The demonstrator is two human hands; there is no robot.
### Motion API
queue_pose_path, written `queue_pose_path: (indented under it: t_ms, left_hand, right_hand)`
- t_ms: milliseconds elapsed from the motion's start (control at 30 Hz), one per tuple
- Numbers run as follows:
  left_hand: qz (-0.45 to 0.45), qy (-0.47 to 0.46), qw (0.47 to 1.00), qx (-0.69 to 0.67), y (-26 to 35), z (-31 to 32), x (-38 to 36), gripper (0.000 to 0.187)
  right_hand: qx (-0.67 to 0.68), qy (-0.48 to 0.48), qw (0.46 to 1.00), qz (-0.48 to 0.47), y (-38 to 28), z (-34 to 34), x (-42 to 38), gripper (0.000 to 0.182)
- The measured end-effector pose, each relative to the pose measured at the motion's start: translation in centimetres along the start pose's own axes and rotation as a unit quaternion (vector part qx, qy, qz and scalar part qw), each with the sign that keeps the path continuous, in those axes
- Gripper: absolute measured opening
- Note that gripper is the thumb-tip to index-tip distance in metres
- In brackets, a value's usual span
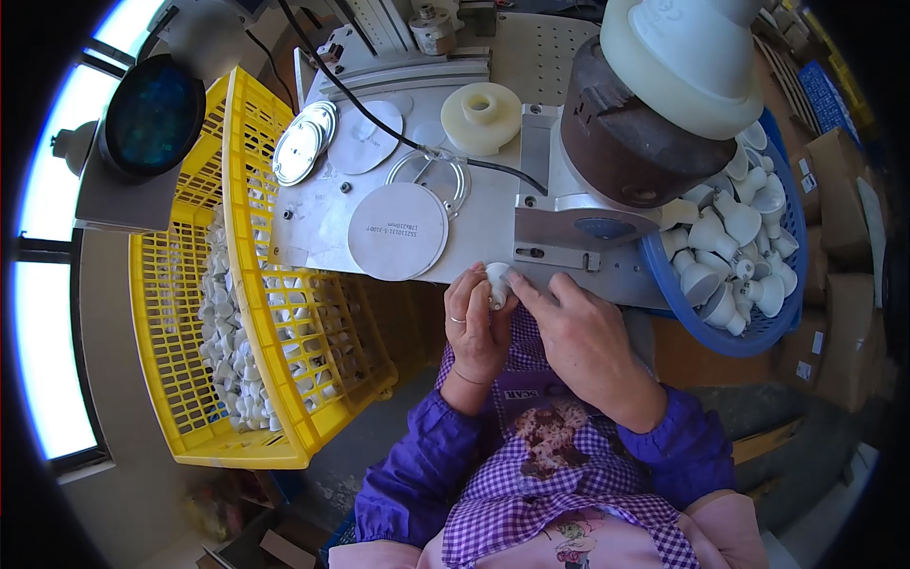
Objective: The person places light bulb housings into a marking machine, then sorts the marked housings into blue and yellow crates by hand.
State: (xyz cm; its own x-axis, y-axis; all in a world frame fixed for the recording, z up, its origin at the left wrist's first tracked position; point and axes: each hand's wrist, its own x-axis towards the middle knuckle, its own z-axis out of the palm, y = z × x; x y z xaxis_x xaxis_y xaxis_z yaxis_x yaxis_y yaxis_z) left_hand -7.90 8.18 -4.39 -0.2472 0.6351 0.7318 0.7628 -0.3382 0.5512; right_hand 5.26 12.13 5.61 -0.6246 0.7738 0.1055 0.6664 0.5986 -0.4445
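Observation:
Just in front of the metal table's near edge, my left hand (477,324) holds a small white cup-shaped part (497,283) between its fingers. My right hand (590,343) touches the same part from the right, its index finger against the part's side; its other fingers are curled. A round printed disc (398,231) lies on the table, left of my hands. To the right, a blue basket (659,275) holds several white parts (740,219) of a similar cup shape. A yellow crate (248,356) on the left holds several more.
A machine with a brown cylinder (626,142) and a white top (678,57) stands at the table's right side. A cream ring (481,119), metal discs (305,144) and a black cable (365,109) lie on the metal table (313,223). Cardboard boxes (846,327) stand at the right.

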Motion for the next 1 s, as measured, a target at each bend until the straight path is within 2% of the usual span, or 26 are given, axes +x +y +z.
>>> queue_pose_path:
  t_ms: [100, 200, 267, 367, 467, 633, 733, 1000]
  left_hand:
    - [-0.012, -0.004, 1.0, 0.001, 0.3, 0.0, -0.2, 0.032]
    - [-0.023, -0.013, 1.0, 0.009, 0.4, -0.3, 0.0, 0.032]
    - [-0.02, -0.015, 1.0, 0.001, 0.2, -0.1, -0.2, 0.031]
    - [-0.024, -0.011, 1.0, 0.002, 0.3, -0.1, -0.2, 0.029]
    - [-0.023, -0.019, 1.0, 0.004, 0.4, -0.2, 0.0, 0.029]
    - [-0.023, -0.011, 1.0, 0.006, 0.0, 0.0, -0.3, 0.029]
    - [-0.024, -0.012, 1.0, -0.001, 0.3, -0.1, -0.3, 0.028]
    - [-0.034, -0.018, 0.999, 0.006, 0.3, 0.0, -0.1, 0.031]
  right_hand:
    - [0.003, 0.001, 1.0, 0.02, 0.1, 0.3, -0.3, 0.042]
    - [0.022, 0.003, 1.0, 0.001, 0.5, 0.7, 0.5, 0.043]
    - [0.103, 0.02, 0.994, 0.039, 0.3, 1.0, -1.0, 0.041]
    - [0.174, 0.056, 0.982, 0.04, 0.8, 2.0, -1.5, 0.039]
    - [0.184, 0.074, 0.98, 0.017, 1.7, 3.1, 0.3, 0.039]
    - [0.188, 0.093, 0.978, 0.014, 1.6, 3.3, -2.3, 0.04]
    - [0.171, 0.115, 0.979, -0.01, 1.6, 3.2, -0.2, 0.041]
    - [0.218, 0.104, 0.97, 0.02, 1.4, 3.4, -1.2, 0.041]
